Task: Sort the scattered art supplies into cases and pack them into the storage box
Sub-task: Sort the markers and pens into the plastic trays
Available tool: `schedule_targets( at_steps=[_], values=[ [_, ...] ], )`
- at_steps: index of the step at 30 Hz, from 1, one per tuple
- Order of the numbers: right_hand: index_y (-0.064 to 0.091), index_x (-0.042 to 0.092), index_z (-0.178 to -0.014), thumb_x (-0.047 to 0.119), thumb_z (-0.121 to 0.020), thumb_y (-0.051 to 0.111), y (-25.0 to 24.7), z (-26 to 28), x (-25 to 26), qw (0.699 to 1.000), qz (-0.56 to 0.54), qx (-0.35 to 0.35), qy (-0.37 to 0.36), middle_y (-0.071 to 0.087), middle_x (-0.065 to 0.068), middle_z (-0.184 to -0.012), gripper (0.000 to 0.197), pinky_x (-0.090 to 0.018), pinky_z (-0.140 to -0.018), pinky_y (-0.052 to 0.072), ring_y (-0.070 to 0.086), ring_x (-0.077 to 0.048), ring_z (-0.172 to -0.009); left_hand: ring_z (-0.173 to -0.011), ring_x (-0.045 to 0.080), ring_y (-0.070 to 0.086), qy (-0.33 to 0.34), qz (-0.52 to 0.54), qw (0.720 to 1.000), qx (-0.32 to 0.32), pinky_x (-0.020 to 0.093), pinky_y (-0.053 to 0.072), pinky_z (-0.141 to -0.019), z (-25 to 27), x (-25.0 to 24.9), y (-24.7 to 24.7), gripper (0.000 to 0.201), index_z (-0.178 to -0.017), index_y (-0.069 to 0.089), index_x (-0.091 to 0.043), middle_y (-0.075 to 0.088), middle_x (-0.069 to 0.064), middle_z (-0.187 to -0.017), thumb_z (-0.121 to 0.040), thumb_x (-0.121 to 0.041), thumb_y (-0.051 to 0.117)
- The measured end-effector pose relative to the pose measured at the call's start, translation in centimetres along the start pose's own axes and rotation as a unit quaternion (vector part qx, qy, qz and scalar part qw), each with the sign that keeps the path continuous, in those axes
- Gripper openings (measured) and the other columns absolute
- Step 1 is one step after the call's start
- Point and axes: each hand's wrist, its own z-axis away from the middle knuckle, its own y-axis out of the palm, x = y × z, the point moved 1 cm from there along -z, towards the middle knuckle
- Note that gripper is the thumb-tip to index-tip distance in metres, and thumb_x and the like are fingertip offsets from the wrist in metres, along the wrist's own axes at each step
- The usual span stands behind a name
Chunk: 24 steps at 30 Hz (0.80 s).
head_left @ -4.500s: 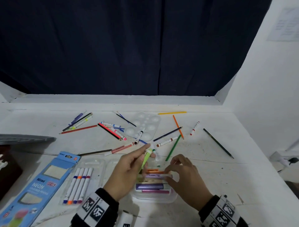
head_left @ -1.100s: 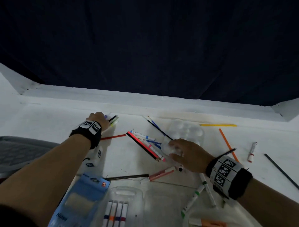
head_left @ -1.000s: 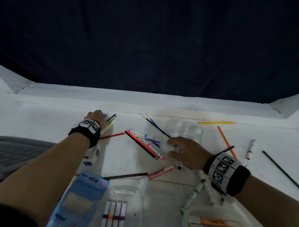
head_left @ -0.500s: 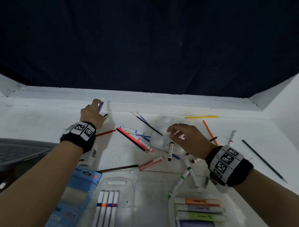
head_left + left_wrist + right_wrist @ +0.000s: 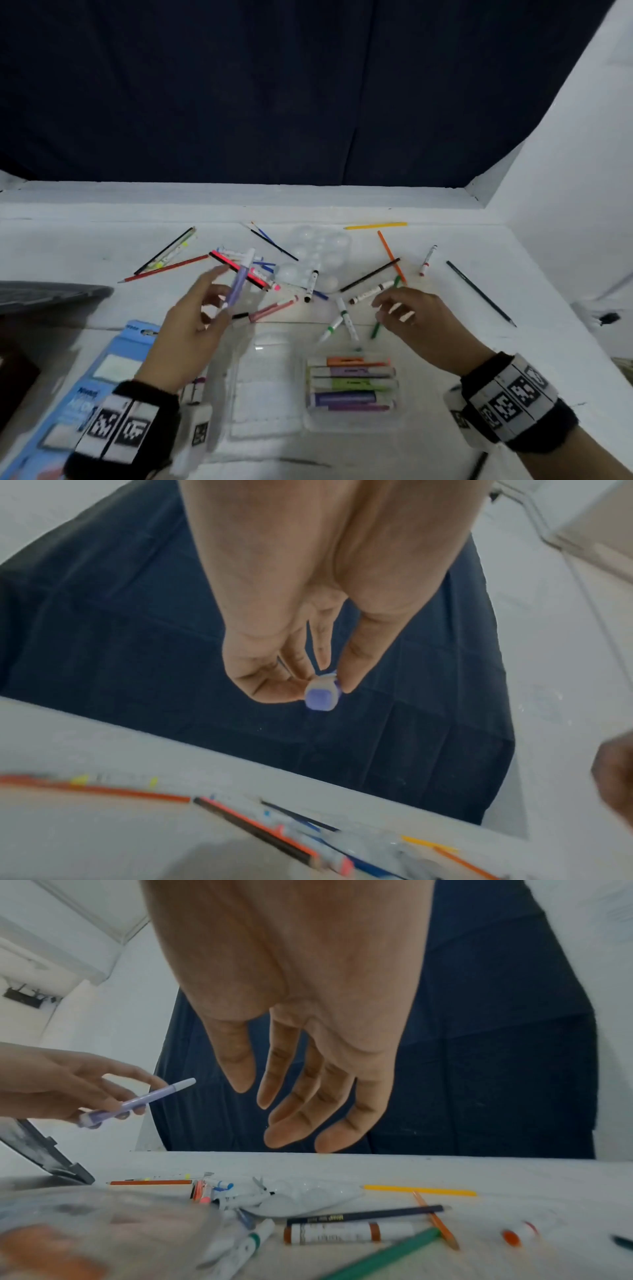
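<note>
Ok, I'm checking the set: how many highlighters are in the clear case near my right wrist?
5 in the clear case, far to near: orange, pale purple, green, dark purple, magenta. More could lie underneath. Another highlighter is in the left hand, outside it.

Blue box point(image 5: 85, 387): white lettering at the table's near-left edge, too blurred to read.
Dark pencil point(image 5: 365, 1214): gold imprint, illegible.

Dim, cool light — soft shadows on the tabletop point(image 5: 428, 438); wrist views smear low down, edges bowing.
</note>
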Motion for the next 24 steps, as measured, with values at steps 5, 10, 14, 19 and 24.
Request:
schedule_targets(
  at_steps=[5,10,14,19,24],
  values=[
    [0.066,0.029,-0.108,0.029,-0.095,0.063,1.1,3.6,-1.3,0.998,0.029,0.045,0.023,0.063,0.013,-0.100,0.014,-0.015,-0.073,0.048,0.063,-0.004,-0.088,-0.093,0.016,0.066,-0.017,0.100,0.993,0.064,0.031,0.057,-0.077,5.4,-2.3,3.3,0.030,-0.112,0.072,-0.039,0.072,-0.006,-0.109,-0.091,-0.018,0.071],
    [0.061,0.026,-0.122,0.031,-0.100,0.054,1.8,5.0,-1.5,0.996,0.042,0.075,0.032,0.062,0.012,-0.115,0.024,-0.009,-0.076,0.043,0.061,-0.006,-0.094,-0.092,0.014,0.065,-0.003,0.045,0.993,0.113,0.033,0.052,-0.075,7.1,-4.4,5.0,0.029,-0.114,0.073,-0.036,0.071,-0.008,-0.108,-0.090,-0.021,0.067],
    [0.060,0.025,-0.125,0.029,-0.100,0.055,1.6,5.5,-1.5,0.996,0.019,0.076,0.042,0.061,0.013,-0.120,0.026,-0.009,-0.077,0.045,0.061,-0.009,-0.094,-0.092,0.007,0.069,-0.015,0.086,0.991,0.106,0.020,0.052,-0.076,7.3,-6.4,5.7,0.022,-0.100,0.079,-0.030,0.076,-0.011,-0.100,-0.079,-0.024,0.075],
    [0.058,0.024,-0.131,0.027,-0.100,0.054,1.6,5.7,-1.8,0.996,0.016,0.075,0.034,0.061,0.012,-0.126,0.031,-0.020,-0.087,0.051,0.063,-0.011,-0.097,-0.080,0.019,0.070,-0.084,0.371,0.925,-0.016,0.025,0.057,-0.078,6.8,-7.8,6.2,0.040,-0.109,0.071,-0.014,0.076,0.013,-0.090,-0.070,-0.011,0.076],
    [0.054,0.026,-0.138,0.029,-0.099,0.055,1.7,5.8,-2.1,0.995,0.034,0.090,0.037,0.059,0.012,-0.132,0.039,-0.021,-0.089,0.052,0.062,-0.008,-0.093,-0.098,0.022,0.072,-0.157,0.564,0.810,-0.045,0.031,0.059,-0.084,5.2,-8.2,7.1,0.028,-0.097,0.074,-0.013,0.072,0.010,-0.099,-0.070,-0.019,0.075]
  ],
)
